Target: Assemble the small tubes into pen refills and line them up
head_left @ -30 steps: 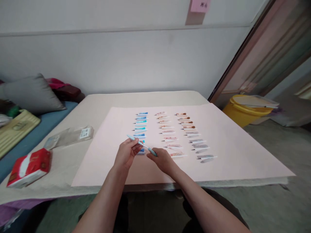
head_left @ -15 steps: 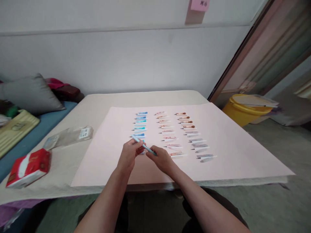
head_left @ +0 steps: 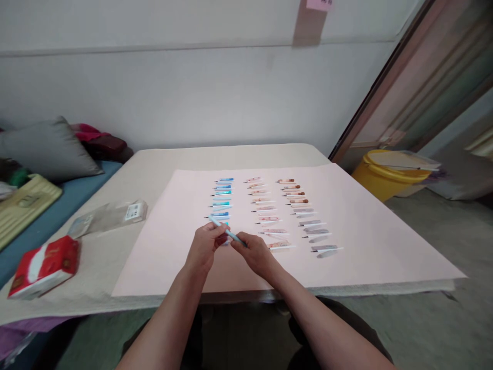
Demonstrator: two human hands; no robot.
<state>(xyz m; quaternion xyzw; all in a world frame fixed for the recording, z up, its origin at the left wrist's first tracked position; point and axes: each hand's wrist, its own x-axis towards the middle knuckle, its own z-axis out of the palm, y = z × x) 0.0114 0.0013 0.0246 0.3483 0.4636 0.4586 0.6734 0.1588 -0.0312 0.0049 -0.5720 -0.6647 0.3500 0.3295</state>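
Observation:
A slim light-blue pen [head_left: 232, 235] is held slantwise between my two hands, above the pink sheet [head_left: 154, 267]. My left hand [head_left: 206, 244] is closed on its upper left part, and my right hand [head_left: 254, 253] grips its lower right end. Pen refills and barrel parts lie on the sheet in three columns. Blue pieces [head_left: 222, 204] form the left column, partly hidden behind my left hand. Pink pieces [head_left: 268, 219] fill the middle one, its nearest just beyond my right hand. Brown pieces [head_left: 295, 194] and grey pieces [head_left: 311, 223] make up the right column.
At the left of the cloth-covered table lie a clear plastic bag [head_left: 110, 218] and a red tissue pack [head_left: 45, 267]. A grey pillow [head_left: 52, 149] rests beyond the table's left side. A yellow bucket [head_left: 379, 180] stands on the floor at right.
Almost nothing differs. Both hands keep their hold on the pen in nearly the same place; the view has shifted very slightly.

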